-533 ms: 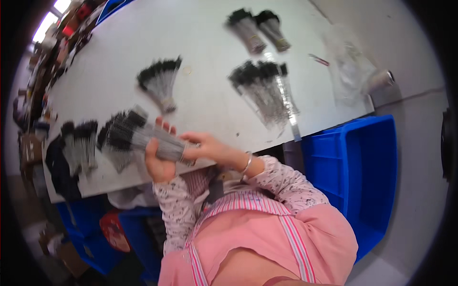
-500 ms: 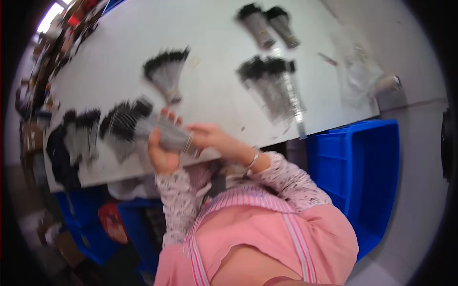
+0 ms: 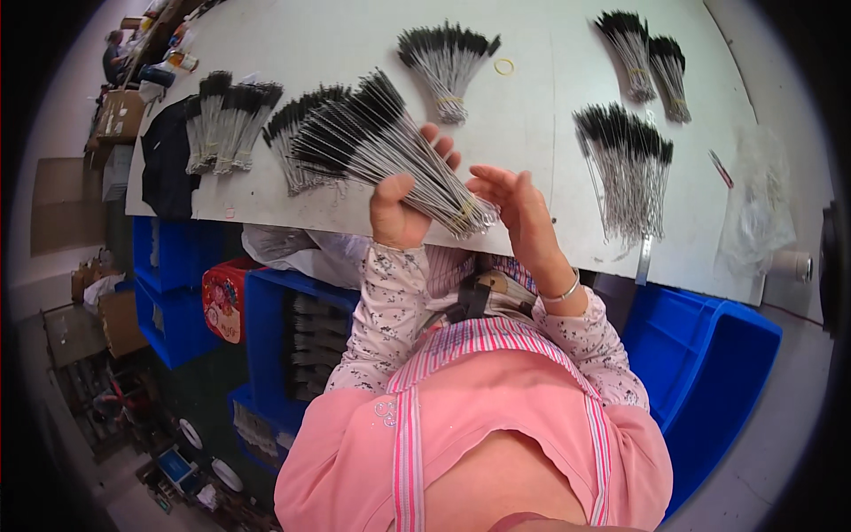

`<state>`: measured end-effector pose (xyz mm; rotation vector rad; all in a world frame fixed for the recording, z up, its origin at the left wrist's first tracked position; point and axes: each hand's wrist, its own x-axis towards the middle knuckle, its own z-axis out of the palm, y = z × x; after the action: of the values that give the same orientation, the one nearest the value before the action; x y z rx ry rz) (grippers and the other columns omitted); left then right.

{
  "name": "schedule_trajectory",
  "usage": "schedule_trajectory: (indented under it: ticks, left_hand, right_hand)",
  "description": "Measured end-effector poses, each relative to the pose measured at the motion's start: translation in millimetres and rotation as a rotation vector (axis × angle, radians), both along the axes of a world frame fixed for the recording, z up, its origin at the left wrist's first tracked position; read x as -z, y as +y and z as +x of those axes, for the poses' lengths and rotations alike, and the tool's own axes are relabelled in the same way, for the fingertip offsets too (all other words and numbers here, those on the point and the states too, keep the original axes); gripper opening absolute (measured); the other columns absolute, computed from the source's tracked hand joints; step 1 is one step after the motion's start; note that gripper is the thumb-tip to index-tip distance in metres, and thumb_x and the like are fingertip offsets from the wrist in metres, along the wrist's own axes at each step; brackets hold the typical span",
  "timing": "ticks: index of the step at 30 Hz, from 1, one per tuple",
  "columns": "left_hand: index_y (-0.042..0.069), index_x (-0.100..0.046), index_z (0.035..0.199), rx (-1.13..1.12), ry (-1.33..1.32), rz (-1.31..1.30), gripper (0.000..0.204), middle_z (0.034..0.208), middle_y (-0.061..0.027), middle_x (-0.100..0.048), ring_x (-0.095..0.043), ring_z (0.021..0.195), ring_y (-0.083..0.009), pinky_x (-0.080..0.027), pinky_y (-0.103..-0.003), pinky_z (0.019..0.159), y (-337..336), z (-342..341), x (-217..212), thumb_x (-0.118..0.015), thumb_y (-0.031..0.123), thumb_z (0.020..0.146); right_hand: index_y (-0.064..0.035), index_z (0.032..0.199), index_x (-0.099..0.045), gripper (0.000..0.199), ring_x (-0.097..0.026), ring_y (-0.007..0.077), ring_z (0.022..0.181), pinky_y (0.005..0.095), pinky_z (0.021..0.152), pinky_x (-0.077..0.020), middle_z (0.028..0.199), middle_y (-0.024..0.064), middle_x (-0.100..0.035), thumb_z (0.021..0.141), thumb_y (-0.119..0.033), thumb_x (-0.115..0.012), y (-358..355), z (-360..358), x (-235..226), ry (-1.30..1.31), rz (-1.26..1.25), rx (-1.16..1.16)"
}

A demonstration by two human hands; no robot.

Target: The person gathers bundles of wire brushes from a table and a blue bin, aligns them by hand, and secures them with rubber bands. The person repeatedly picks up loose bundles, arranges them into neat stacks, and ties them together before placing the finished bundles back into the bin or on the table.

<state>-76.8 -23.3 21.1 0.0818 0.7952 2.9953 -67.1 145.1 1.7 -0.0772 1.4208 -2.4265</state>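
- Blue crate [image 3: 268, 306] under the table edge, left of lower centre: dark bristled pieces [image 3: 317, 346] stacked in layers.
- Smaller blue crate [image 3: 239, 412] below it: pale grey contents, too small to identify.
- Large blue crate [image 3: 660, 332] at lower right: tilted in view, inside mostly in shadow.
- Clear plastic bag [image 3: 758, 208] on the table [image 3: 532, 115], right side of frame; contents unclear.
- Brush bundle [image 3: 403, 146]: centre of frame, above the table edge. Black bristle heads fanned toward upper left, bare silvery twisted-wire stems narrowing toward lower right, small wire loops at the ends. Yellow band [image 3: 464, 211] around stems near the loops.
- Left hand [image 3: 399, 213]: wrapped round the stems, thumb on the near side, fingertips showing past the far side.
- Right hand [image 3: 529, 217]: fingers loosely extended, thumb apart, just beside the loop ends; can't tell if touching.
- More bundles on the table, same black-and-silver look: top centre [image 3: 448, 71], upper right [image 3: 628, 53], right [image 3: 625, 168].
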Motion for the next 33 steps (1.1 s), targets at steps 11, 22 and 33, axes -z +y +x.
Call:
schedule_trajectory:
  ticks: [11, 22, 33]
  left_hand:
    - [-0.001, -0.045, 0.122, 0.171, 0.136, -0.472, 0.059, 0.11, -0.0137, -0.057, -0.058, 0.103, -0.0238, -0.048, -0.037, 0.09, 21, 16, -3, -0.07, 0.001, 0.068]
    - [0.002, -0.058, 0.088, -0.026, 0.282, -1.162, 0.02, 0.082, -0.0028, -0.059, -0.056, 0.075, -0.0104, -0.046, -0.025, 0.068, 32, 29, 2, -0.068, -0.001, 0.07]
    - [0.001, -0.055, 0.1, -0.218, -0.198, -0.372, 0.023, 0.093, -0.0053, -0.058, -0.06, 0.081, -0.0173, -0.051, -0.034, 0.077, 51, 23, -15, -0.063, 0.003, 0.079]
  right_hand:
    - [-0.0007, 0.115, -0.053, 0.053, -0.06, 0.0266, 0.1, 0.0409, 0.09, -0.0474, 0.11, 0.0154, -0.061, 0.095, -0.047, -0.037, -21, 4, -3, -0.576, -0.799, -0.016]
    - [-0.0066, 0.123, -0.051, 0.047, -0.057, 0.0305, 0.104, 0.0453, 0.091, -0.0468, 0.117, 0.015, -0.058, 0.095, -0.043, -0.04, -23, 0, 45, -0.741, -0.983, -0.238]
    - [0.0063, 0.121, -0.048, 0.052, -0.051, 0.0301, 0.114, 0.042, 0.101, -0.0368, 0.12, 0.0198, -0.054, 0.096, -0.037, -0.035, -10, 12, -4, -0.227, -0.621, 0.327]
